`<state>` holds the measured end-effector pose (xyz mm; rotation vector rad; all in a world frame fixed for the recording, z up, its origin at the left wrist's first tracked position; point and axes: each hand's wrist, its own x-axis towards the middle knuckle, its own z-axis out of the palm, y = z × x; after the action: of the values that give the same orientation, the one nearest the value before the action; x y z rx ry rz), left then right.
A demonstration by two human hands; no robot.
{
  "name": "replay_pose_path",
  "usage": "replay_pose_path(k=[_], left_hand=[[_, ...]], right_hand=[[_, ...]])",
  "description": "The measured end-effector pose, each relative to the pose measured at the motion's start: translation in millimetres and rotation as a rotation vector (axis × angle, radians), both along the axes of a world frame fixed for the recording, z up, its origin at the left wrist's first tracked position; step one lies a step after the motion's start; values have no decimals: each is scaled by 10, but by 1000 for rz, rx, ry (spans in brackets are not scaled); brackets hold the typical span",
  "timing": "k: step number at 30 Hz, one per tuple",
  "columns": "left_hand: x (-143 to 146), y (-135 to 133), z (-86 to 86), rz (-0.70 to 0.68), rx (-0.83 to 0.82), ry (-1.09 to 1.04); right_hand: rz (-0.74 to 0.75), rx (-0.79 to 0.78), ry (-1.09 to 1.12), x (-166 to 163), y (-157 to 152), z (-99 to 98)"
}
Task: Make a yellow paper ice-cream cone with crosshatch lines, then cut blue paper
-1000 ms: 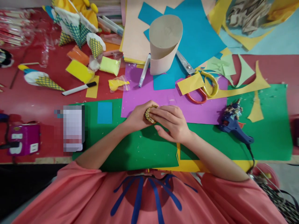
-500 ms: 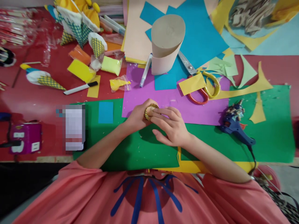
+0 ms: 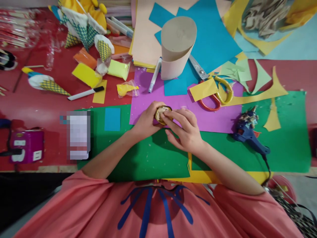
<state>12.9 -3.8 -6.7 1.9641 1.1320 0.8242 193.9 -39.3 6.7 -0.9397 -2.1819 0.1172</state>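
My left hand (image 3: 149, 118) is wrapped round a small yellow-and-dark patterned cone (image 3: 158, 111). Its round mouth faces up, with pale stuff inside; its lower part is hidden by my hand. The index and middle fingertips of my right hand (image 3: 187, 129) touch the pale inside. The thumb of that hand stays apart from the cone, and the fingers are loosely stretched. Both hands are over the seam between the purple sheet (image 3: 213, 120) and the green sheet (image 3: 138, 165). A small blue paper square (image 3: 112, 119) lies left of my left hand.
Beyond my hands stand a beige paper tube (image 3: 173, 67) and scissors (image 3: 210, 102). A blue glue gun (image 3: 250, 134) lies to the right. Leftward are a phone (image 3: 79, 135), a marker (image 3: 85, 93), finished checked cones (image 3: 53, 86) and packets of yellow clay (image 3: 86, 74).
My right hand has shifted slightly right, so more of the cone's mouth shows. The cone has moved a little to the right and tilted more toward the camera.
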Motion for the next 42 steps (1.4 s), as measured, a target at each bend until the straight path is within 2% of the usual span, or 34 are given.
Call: replay_pose_path(k=[6,10,17,25,32,42], left_hand=[[-5,7,41,46,-140,38],[-5,37,76,7,-93,105],[-13,24,70,23,-40,145],[-1,19,40,13,-57,197],[-20,22,41,5,-58,250],[-34,21,58,18,-10,227]], right_hand=[[51,-50,3,-6,-27,14],[69,-103,0,-27,-36,23],[54,-145,-31,-66,-35,26],[116,-95,-36,-66,-32,9],[86,-72,-21,-59,-36,11],[98,-123,-3,-62,-57,-2]])
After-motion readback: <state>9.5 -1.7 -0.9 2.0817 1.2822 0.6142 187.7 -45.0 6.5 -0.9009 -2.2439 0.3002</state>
